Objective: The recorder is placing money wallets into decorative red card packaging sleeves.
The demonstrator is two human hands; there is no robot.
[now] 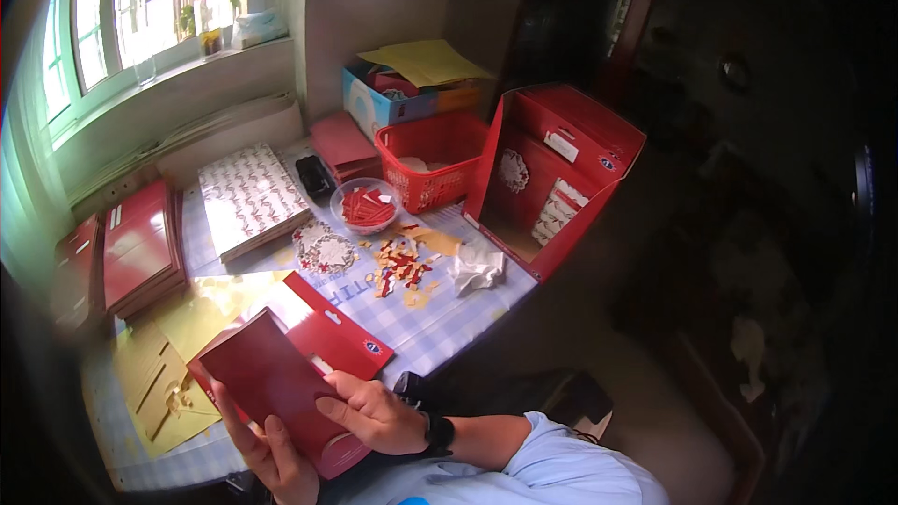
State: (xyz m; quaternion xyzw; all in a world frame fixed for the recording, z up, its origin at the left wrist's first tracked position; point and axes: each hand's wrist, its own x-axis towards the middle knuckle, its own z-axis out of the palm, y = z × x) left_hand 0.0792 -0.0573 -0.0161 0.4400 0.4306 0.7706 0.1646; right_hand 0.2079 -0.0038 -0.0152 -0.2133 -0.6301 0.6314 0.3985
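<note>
Between my two hands is a dark red flat cardboard piece, tilted over the near side of the table. My left hand grips its lower left edge, fingers along the side. On its right edge, my right hand pinches it with the thumb on top. Beneath it lies a larger red printed cardboard sheet with a hang-hole and a round blue logo. Yellow paper sheets with cut slots and torn scraps lie to the left.
Red and yellow paper scraps and crumpled white tissue lie mid-table. Behind are a plastic bowl of red strips, a red basket and an open red box. Patterned card stack and red card stacks stand left.
</note>
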